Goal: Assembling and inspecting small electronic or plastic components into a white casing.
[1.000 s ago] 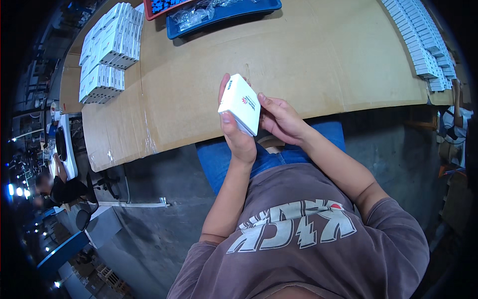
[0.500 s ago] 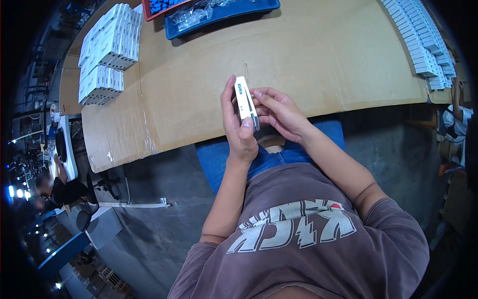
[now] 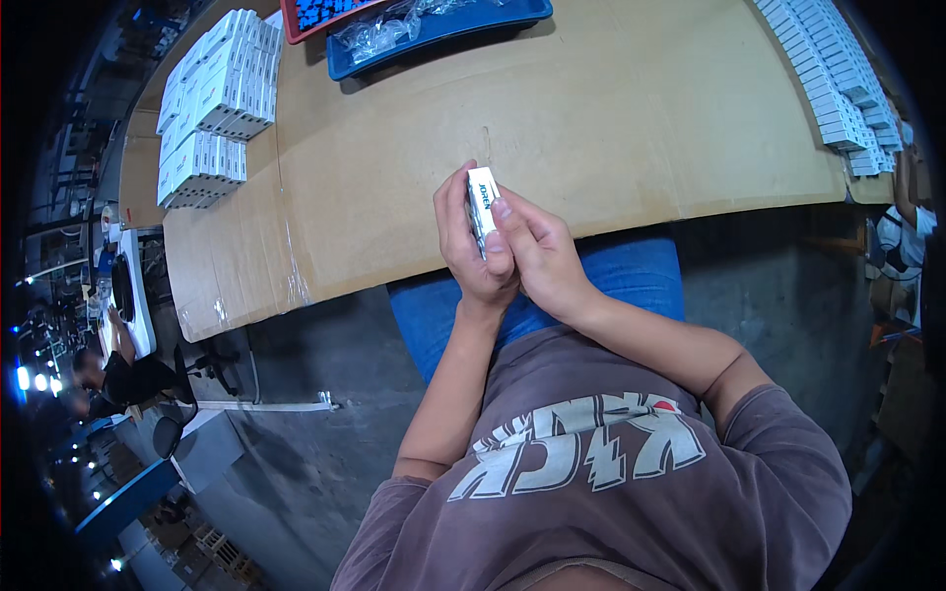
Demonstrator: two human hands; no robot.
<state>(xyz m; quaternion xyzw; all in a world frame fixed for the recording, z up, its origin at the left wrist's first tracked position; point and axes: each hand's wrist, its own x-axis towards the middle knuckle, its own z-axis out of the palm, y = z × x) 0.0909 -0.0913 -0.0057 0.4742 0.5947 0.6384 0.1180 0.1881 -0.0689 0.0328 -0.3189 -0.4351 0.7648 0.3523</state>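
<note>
A small white box (image 3: pixel 481 183) with dark print is held upright between both hands, over the near edge of the cardboard-covered table. My left hand (image 3: pixel 467 236) grips it from the left, fingers along its far side and thumb across its near end. My right hand (image 3: pixel 544 251) is closed round its right side, with the thumb pressed on the printed face. The fingers hide much of the box, and its right side cannot be seen.
Stacked white boxes (image 3: pixel 212 108) stand at the table's left, with long rows of similar boxes (image 3: pixel 823 84) at the far right. A blue tray (image 3: pixel 443 41) with clear plastic bags and a red tray (image 3: pixel 294 25) with blue pieces sit at the back. A person (image 3: pixel 133 369) sits at far left.
The right hand has closed in on the box, its thumb now on the printed face. The gap along the box's right side is no longer visible. The left hand has turned slightly.
</note>
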